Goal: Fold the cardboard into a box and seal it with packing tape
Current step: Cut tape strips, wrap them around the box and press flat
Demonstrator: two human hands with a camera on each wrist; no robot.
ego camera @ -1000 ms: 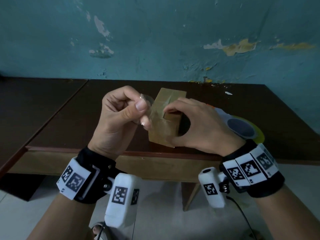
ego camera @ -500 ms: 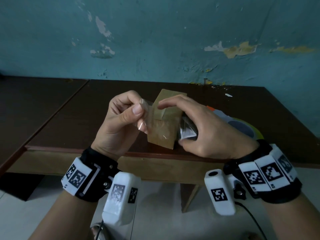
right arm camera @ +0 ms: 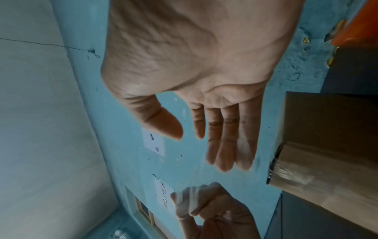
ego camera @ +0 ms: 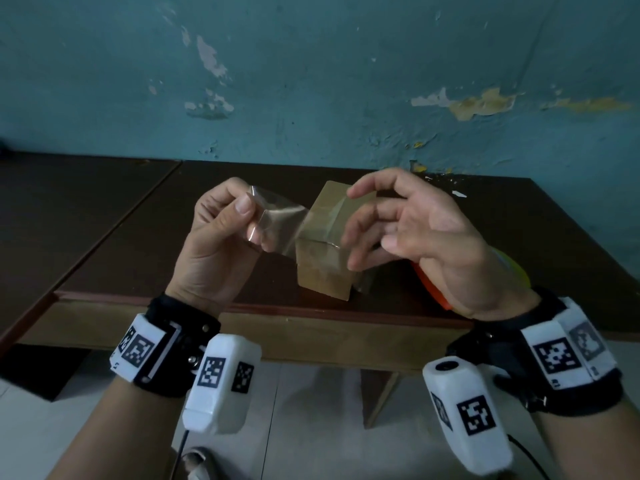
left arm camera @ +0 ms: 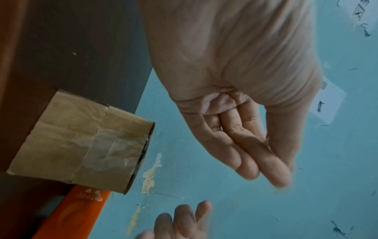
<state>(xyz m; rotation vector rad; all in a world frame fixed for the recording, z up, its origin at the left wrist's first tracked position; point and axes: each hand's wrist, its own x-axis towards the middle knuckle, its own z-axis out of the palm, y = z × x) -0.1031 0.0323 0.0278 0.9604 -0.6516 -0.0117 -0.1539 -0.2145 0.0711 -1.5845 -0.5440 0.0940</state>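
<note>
A small brown cardboard box [ego camera: 323, 265] stands on the dark table [ego camera: 138, 237] near its front edge. Clear tape covers part of its face. A strip of clear packing tape [ego camera: 280, 230] runs from the box's upper left edge to my left hand [ego camera: 251, 216], which pinches its free end between thumb and fingers. My right hand [ego camera: 367, 223] hovers at the box's right side with fingers spread and holds nothing. The left wrist view shows the taped box [left arm camera: 81, 142]. In the right wrist view the box [right arm camera: 327, 153] lies beside my straight right fingers [right arm camera: 223, 145].
An orange tape dispenser [ego camera: 433, 289] lies on the table behind my right wrist, with a yellow-green piece [ego camera: 512, 268] beyond it. The blue wall [ego camera: 311, 81] rises behind the table. A second dark table [ego camera: 52, 209] adjoins on the left.
My right hand has let go of the box and opened. The left hand has drawn the tape end out to the left, so the strip now spans the gap to the box.
</note>
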